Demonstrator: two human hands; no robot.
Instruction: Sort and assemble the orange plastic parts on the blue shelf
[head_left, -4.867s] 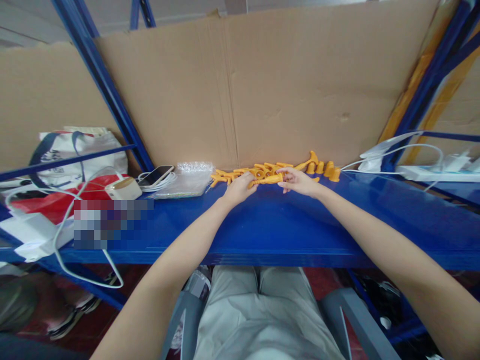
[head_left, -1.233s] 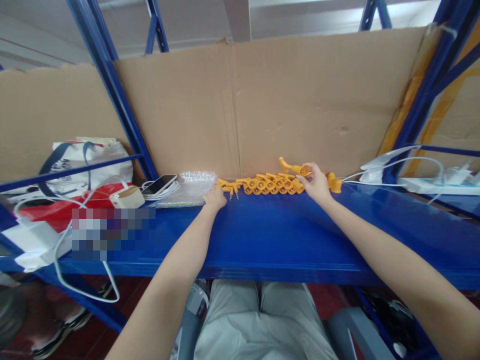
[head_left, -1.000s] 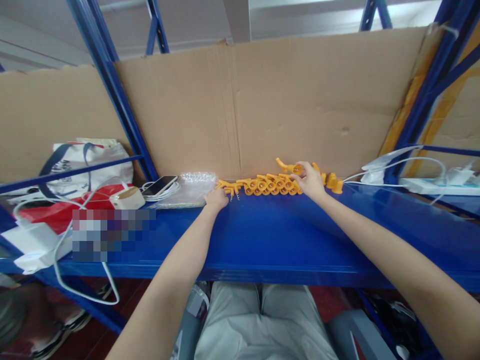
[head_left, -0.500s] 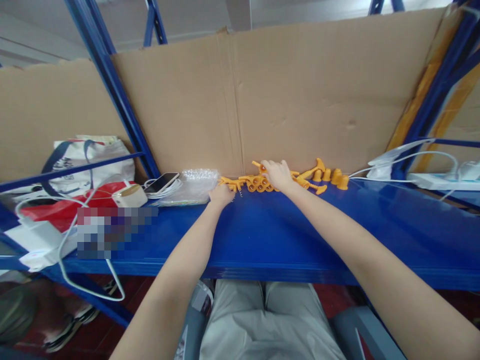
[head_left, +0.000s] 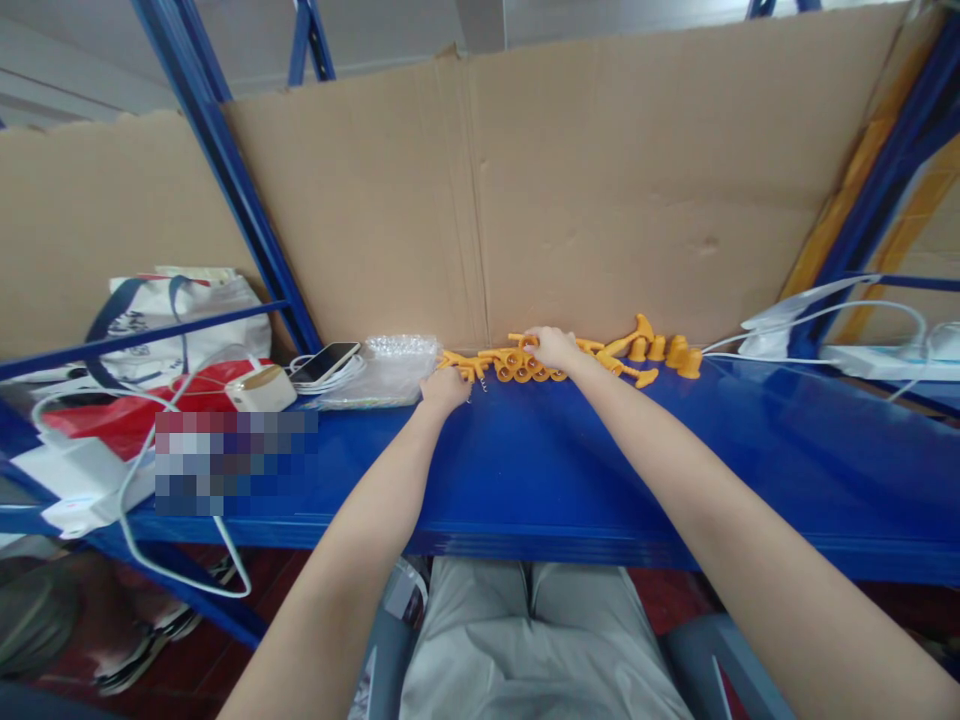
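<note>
A row of small orange plastic parts (head_left: pixel 517 365) lies along the back of the blue shelf (head_left: pixel 570 450), against the cardboard. My right hand (head_left: pixel 553 347) rests on top of the row, fingers curled over one orange part. My left hand (head_left: pixel 444 386) sits closed at the row's left end, beside several loose orange pieces (head_left: pixel 459 362). More orange caps and a T-shaped piece (head_left: pixel 651 350) stand to the right of my right hand.
A clear bubble-wrap bag (head_left: pixel 379 372), a phone (head_left: pixel 325 361) on coiled white cable and a small cream box (head_left: pixel 257 388) lie left. A tote bag (head_left: pixel 180 320) and white chargers (head_left: pixel 71 470) are further left. A power strip (head_left: pixel 885 360) with cables sits right.
My right hand carried an orange part from the right end of the row leftward and lowered it onto the row's middle. My left hand stayed at the left end.
</note>
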